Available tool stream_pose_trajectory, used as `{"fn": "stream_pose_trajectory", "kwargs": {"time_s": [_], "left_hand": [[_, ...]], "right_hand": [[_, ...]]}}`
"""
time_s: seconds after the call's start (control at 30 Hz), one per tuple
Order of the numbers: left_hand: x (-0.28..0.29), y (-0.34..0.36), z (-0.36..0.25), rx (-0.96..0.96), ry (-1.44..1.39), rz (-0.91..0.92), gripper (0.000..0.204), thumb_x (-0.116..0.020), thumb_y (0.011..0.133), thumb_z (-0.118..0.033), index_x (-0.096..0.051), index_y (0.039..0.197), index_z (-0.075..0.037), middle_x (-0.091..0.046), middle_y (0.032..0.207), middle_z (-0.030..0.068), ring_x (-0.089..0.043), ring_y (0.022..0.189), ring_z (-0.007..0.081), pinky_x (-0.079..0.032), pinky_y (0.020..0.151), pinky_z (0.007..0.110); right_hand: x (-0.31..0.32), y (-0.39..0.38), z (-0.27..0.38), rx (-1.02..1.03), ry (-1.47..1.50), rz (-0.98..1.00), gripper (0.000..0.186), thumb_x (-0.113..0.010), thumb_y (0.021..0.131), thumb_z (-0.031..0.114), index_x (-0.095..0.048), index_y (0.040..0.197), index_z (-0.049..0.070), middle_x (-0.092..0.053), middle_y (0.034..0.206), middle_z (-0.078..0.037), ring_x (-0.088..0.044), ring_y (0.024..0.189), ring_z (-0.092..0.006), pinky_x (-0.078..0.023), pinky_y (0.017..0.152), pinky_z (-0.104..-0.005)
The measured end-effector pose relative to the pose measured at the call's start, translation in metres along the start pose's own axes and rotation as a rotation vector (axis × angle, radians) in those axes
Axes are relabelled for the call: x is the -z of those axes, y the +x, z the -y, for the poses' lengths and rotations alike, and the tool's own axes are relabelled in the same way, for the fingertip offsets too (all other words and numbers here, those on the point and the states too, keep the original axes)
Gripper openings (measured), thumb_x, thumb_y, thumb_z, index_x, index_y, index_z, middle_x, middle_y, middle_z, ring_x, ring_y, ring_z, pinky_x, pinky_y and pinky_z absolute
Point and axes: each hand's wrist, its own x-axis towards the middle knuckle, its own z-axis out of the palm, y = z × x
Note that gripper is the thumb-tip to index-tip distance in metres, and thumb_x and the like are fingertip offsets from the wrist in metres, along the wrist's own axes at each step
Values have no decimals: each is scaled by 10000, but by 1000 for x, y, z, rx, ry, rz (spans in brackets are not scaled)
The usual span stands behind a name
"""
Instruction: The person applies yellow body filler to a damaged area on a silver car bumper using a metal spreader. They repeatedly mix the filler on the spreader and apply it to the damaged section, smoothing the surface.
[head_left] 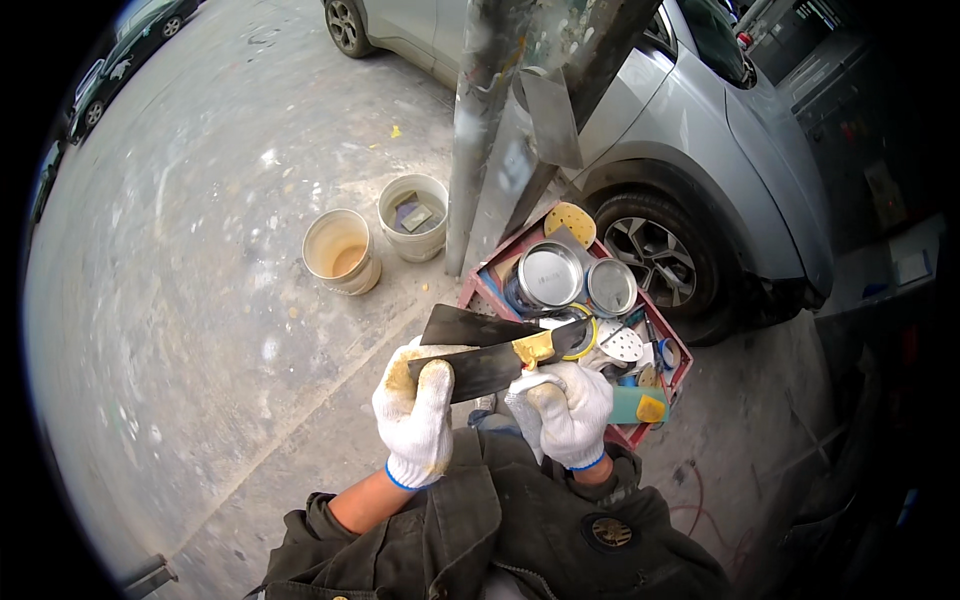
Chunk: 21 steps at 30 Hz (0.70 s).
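My left hand, in a white knit glove, grips two dark flat putty spreaders in front of my body. The upper spreader points away and to the right. Across the lower spreader, under my left thumb, the blade reaches to the right and bears a lump of yellow putty. Just below that lump is my gloved right hand, its fingers closed in a pinch. A small red-and-white tip shows at these fingers; the rest of what they hold is hidden.
Beyond my right hand, a red tray carries metal cans, sanding discs, tape and a green spreader. Two whitish buckets stand on the floor left of a grey post. A silver car is behind the tray.
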Motion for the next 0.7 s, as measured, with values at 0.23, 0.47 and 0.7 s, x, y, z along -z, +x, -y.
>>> {"fn": "stream_pose_trajectory", "kwargs": {"time_s": [0.23,0.47,0.7], "left_hand": [[0,-1,3,0,-32,-9,175,-574,990,-97,-594,1108,30,-675,1013,103,-636,903,155,-500,838,293],[3,3,11,-23,9,29,169,-565,999,-95,-591,1116,23,-673,1032,104,-633,927,162,-499,861,311],[2,8,27,-106,72,54,181,-565,1010,-123,-583,1123,16,-666,1047,100,-627,933,162,-495,868,315]], "right_hand": [[2,-1,0,-16,-42,16,283,-640,968,290,-703,894,24,-715,735,-83,-694,636,-237,-523,613,-342],[5,3,-1,-104,7,48,268,-630,973,269,-709,910,21,-708,731,-98,-693,635,-241,-520,603,-338],[9,0,-15,-338,230,61,290,-610,992,252,-702,922,-14,-710,766,-91,-668,654,-154,-509,600,-309]]}}
